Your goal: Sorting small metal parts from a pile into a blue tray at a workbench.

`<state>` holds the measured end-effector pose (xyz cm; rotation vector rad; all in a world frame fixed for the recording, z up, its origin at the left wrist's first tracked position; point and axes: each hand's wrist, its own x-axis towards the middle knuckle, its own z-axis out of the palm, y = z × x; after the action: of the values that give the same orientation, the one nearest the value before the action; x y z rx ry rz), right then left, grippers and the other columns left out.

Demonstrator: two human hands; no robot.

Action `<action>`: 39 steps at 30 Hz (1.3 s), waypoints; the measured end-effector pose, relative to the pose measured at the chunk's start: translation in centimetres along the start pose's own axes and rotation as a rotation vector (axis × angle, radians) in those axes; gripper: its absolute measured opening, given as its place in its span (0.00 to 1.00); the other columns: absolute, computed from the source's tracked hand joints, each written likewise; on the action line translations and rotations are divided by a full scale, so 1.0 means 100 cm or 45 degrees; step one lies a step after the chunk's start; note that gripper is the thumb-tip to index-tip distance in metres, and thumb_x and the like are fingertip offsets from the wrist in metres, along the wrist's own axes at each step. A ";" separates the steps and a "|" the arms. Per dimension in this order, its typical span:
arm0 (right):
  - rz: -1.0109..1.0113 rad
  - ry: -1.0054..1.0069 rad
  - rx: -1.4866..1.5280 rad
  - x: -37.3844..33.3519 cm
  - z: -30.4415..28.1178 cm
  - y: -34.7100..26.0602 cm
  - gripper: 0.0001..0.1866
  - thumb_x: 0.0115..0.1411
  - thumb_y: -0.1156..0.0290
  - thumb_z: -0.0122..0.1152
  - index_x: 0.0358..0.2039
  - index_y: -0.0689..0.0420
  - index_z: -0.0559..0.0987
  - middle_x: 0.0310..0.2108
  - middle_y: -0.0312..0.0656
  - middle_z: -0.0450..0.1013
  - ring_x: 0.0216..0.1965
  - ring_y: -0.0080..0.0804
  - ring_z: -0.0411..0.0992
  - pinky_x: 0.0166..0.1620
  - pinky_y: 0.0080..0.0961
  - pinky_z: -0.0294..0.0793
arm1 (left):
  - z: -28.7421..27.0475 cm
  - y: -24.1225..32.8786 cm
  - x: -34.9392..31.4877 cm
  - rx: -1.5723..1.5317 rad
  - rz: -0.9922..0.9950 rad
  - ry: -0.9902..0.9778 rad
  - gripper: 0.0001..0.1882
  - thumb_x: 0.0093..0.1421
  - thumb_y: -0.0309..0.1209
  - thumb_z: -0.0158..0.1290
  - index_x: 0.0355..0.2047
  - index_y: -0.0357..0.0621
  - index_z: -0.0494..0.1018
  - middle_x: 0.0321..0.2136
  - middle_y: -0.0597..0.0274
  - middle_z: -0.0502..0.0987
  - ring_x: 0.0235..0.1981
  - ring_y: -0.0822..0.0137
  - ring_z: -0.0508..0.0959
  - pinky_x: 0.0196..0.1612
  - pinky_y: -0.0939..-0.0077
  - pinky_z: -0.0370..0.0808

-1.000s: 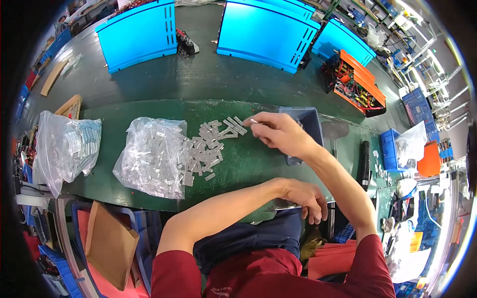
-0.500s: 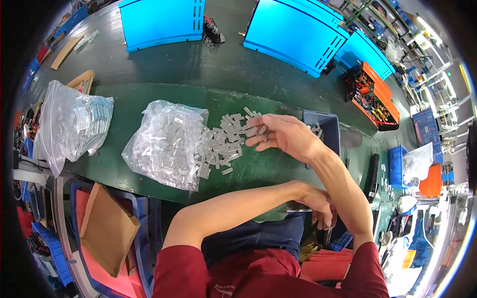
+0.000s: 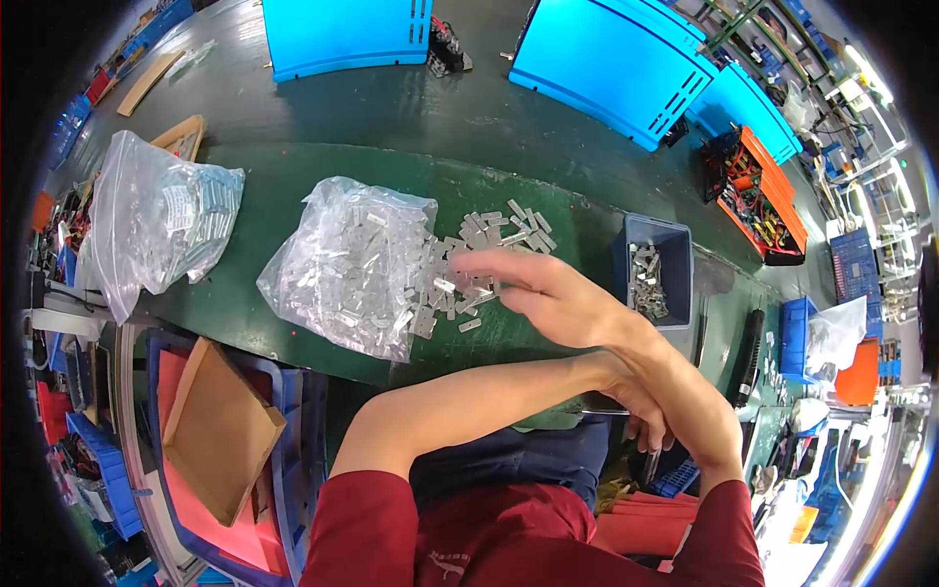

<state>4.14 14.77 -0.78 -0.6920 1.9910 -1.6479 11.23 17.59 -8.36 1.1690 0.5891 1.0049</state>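
Observation:
My right hand (image 3: 553,298) reaches over a loose pile of small flat metal pieces (image 3: 479,233), its fingers stretched to the left and the thumb apart. It covers part of the pile, so contact with single pieces is hard to see. A clear plastic bag (image 3: 342,264) full of the same pieces lies left of the pile, its mouth toward it. Crossing beneath the right forearm, my left hand (image 3: 641,411) hangs at the table's front edge with curled fingers. Something dark and narrow shows below them; I cannot make out what they hold.
A blue-grey bin (image 3: 682,284) with metal pieces stands right of the pile. Another filled bag (image 3: 166,220) lies far left. Blue casings (image 3: 606,73) and an orange unit with wiring (image 3: 758,201) stand at the back. A cardboard tray (image 3: 220,430) rests in a blue crate at lower left.
My right hand has moved left and down over the pile, uncovering its back edge and the bin. The left hand stays near the table edge. The whole view has shifted slightly.

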 end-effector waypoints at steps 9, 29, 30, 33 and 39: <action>-0.010 0.607 -0.825 -0.013 -0.018 0.005 0.14 0.60 0.82 0.59 0.47 0.59 0.81 0.45 0.45 0.78 0.45 0.40 0.77 0.47 0.32 0.77 | -0.001 0.004 -0.004 -0.053 -0.081 0.037 0.14 0.60 0.30 0.60 0.44 0.34 0.77 0.37 0.53 0.83 0.39 0.62 0.84 0.42 0.70 0.81; -0.440 0.525 -1.327 0.042 -0.011 0.016 0.07 0.57 0.77 0.65 0.38 0.58 0.81 0.38 0.42 0.75 0.41 0.45 0.75 0.43 0.38 0.77 | -0.002 0.007 -0.008 -0.060 -0.095 0.017 0.15 0.61 0.28 0.58 0.47 0.33 0.76 0.40 0.50 0.83 0.39 0.61 0.84 0.43 0.68 0.82; -0.445 0.410 -1.350 0.052 -0.007 0.015 0.12 0.53 0.78 0.65 0.39 0.58 0.81 0.40 0.43 0.75 0.44 0.45 0.74 0.46 0.38 0.77 | 0.000 0.008 -0.009 -0.001 -0.094 -0.003 0.16 0.61 0.28 0.58 0.47 0.33 0.76 0.40 0.50 0.83 0.39 0.61 0.84 0.43 0.68 0.83; -0.531 0.261 -1.496 0.080 0.007 0.024 0.16 0.51 0.77 0.64 0.42 0.57 0.80 0.44 0.43 0.75 0.48 0.44 0.73 0.49 0.38 0.76 | -0.002 0.014 -0.007 0.006 -0.089 -0.004 0.17 0.60 0.29 0.59 0.48 0.33 0.77 0.40 0.51 0.83 0.40 0.61 0.84 0.43 0.67 0.83; -0.451 0.129 -1.516 0.070 0.018 0.022 0.18 0.51 0.75 0.63 0.44 0.56 0.80 0.46 0.43 0.75 0.50 0.42 0.73 0.51 0.36 0.75 | -0.002 0.012 -0.005 -0.017 -0.020 -0.028 0.17 0.61 0.30 0.59 0.47 0.33 0.77 0.40 0.53 0.83 0.40 0.62 0.84 0.43 0.67 0.82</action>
<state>-0.30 9.23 -3.53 -1.4133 2.9652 -0.4437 10.47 17.27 -7.37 1.1604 0.5722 0.9801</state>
